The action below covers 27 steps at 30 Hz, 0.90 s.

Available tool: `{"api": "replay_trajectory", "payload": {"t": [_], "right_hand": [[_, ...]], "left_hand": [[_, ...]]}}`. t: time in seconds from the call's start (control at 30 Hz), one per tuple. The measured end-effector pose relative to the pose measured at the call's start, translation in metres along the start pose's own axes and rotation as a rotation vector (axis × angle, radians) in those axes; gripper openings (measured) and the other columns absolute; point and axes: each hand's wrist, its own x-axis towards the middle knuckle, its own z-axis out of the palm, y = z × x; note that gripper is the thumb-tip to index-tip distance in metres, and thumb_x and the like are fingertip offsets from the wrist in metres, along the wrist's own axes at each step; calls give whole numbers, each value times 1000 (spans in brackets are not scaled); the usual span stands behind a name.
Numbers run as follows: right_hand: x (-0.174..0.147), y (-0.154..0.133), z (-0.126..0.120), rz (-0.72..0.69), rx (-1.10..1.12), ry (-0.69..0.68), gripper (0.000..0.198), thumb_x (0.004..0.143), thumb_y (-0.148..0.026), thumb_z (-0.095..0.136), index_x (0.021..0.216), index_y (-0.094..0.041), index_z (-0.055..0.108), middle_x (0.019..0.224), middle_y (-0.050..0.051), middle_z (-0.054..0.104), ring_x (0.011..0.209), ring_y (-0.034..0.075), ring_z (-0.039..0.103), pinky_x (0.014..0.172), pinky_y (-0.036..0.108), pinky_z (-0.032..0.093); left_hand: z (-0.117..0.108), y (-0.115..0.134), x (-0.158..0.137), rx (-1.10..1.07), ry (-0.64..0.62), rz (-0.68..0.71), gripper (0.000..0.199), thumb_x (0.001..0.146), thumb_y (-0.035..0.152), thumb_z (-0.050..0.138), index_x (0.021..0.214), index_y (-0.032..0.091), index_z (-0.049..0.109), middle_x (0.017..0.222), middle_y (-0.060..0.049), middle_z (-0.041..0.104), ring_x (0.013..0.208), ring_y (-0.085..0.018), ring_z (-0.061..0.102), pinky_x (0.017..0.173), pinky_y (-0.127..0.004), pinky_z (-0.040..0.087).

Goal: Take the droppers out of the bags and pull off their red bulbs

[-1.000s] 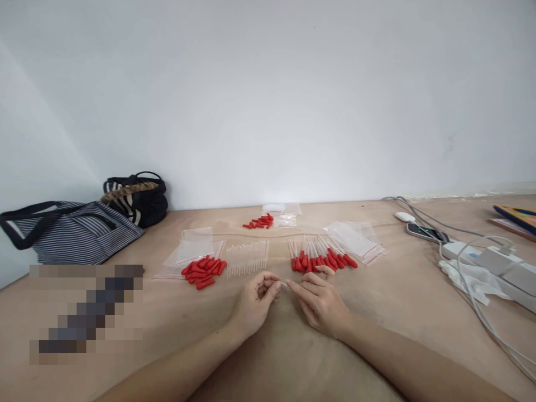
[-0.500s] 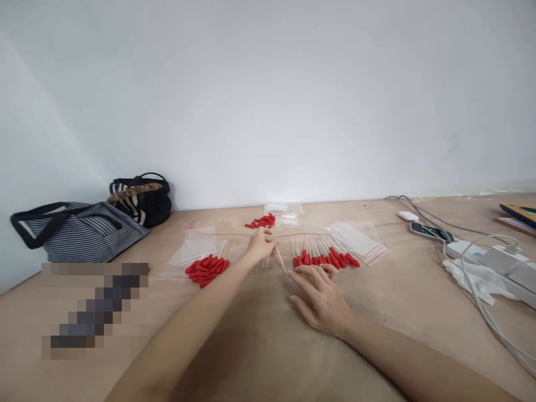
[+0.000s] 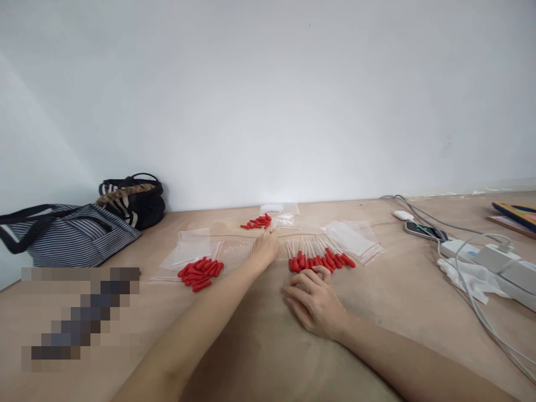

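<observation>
My left hand (image 3: 266, 249) reaches forward, just in front of a small pile of red pieces (image 3: 257, 223) and a bag of thin clear sticks (image 3: 282, 219). Its fingers look drawn together; whatever they hold is hidden. My right hand (image 3: 316, 298) rests on the cloth with its fingers bent and apart, nothing visible in them. Close to its fingertips is a fanned row of pale sticks with red ends (image 3: 322, 261). Left of my left hand lie a row of clear thin sticks (image 3: 237, 254) and a heap of red sleeve-like pieces (image 3: 201, 271).
Clear zip bags (image 3: 192, 245) lie behind the red heap, with more zip bags (image 3: 355, 237) right of the fan. Striped bag (image 3: 84, 234) and black bag (image 3: 138, 206) stand at left. A power strip (image 3: 464, 251), cables and crumpled tissue (image 3: 464, 279) lie right.
My left hand has moved forward towards the small red pile. The thin stick that stretched between my hands no longer shows there. My right hand's fingers have curled in; the view has shifted slightly.
</observation>
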Motion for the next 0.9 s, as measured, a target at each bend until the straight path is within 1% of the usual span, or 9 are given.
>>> {"api": "replay_trajectory", "payload": {"t": [0.1,0.17,0.33,0.47,0.63,0.73,0.83,0.87,0.9], "right_hand": [[0,1,1,5,2,-14,13,80,-21,48,85,-23,61,78,0,57,78,14,48,85,39,20],[0,1,1,2,2,-15,13,80,-22,48,83,-22,61,78,0,57,78,14,47,85,39,20],[0,0,0,3,19,-2,14,80,-21,48,85,-22,61,78,0,58,78,14,47,86,39,20],[1,-1,-1,-2,26,12,14,81,-21,48,85,-22,61,78,0,59,77,14,47,86,39,21],[1,0,-1,-8,11,14,14,81,-21,48,86,-23,61,77,-1,58,76,13,47,85,38,21],[0,1,-2,-19,-8,17,15,80,-21,48,88,-23,60,76,0,58,77,13,48,85,38,21],[-1,1,-2,-15,-26,42,15,79,-19,46,88,-20,58,74,0,57,76,14,48,84,38,23],[-1,1,-2,-11,-32,54,14,79,-19,45,86,-19,58,73,0,56,75,14,48,83,38,24],[-1,0,-2,-10,-39,68,13,79,-19,45,84,-19,57,72,1,56,74,14,48,83,37,25]], "left_hand": [[0,13,-15,1,-59,39,23,80,29,44,69,16,60,76,-7,64,76,-20,59,68,-27,40],[1,21,-22,-7,-122,42,30,76,36,48,54,17,57,57,-3,61,60,-17,57,57,-24,38],[-1,35,-24,3,-211,-19,27,62,29,56,39,18,47,40,-1,50,47,-15,51,46,-24,31],[-1,40,-20,3,-211,-44,26,61,27,55,38,19,44,38,0,45,46,-16,49,45,-24,29],[-11,38,-19,-36,-211,8,29,66,25,51,39,19,41,36,3,36,44,-13,43,45,-23,26],[-27,23,-30,-70,-226,96,31,73,26,46,43,18,43,39,5,36,43,-11,39,44,-23,25],[-40,-2,-56,-73,-184,190,24,80,27,40,61,18,50,54,3,48,52,-12,44,49,-22,29],[-42,-11,-67,-53,-165,235,20,81,26,41,67,18,51,61,2,52,57,-13,47,52,-22,31],[-42,-20,-77,45,-109,364,19,83,25,39,69,18,51,63,0,53,58,-14,48,53,-23,31]]}}
